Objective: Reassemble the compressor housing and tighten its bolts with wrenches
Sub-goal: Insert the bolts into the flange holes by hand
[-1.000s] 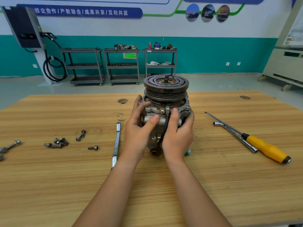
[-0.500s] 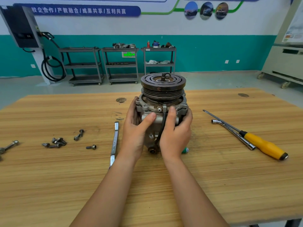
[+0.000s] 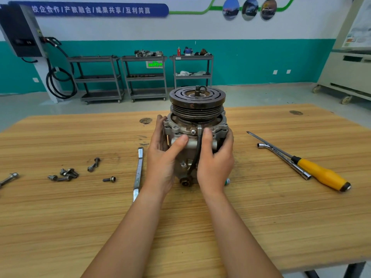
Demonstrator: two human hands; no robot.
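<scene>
A grey metal compressor (image 3: 197,117) stands upright mid-table, its dark grooved pulley on top and a black cable running down its front. My left hand (image 3: 163,159) wraps its left side, thumb across the housing. Gripping the right side is my right hand (image 3: 215,161), thumb up by the flange. Several loose bolts (image 3: 66,174) lie to the left, with one more bolt (image 3: 110,179) nearer the compressor. A flat wrench (image 3: 138,171) lies just left of my left wrist. An L-shaped socket wrench (image 3: 283,160) rests on the right.
A yellow-handled screwdriver (image 3: 321,174) lies beside the socket wrench on the wooden table (image 3: 261,227). A long bolt (image 3: 9,178) sits at the far left edge. A small green-tipped part (image 3: 227,181) peeks out behind my right hand. Metal shelving carts (image 3: 144,77) stand by the far wall.
Both hands stay clasped on the compressor. My left thumb has slid a little higher across the housing. The view has shifted slightly.
</scene>
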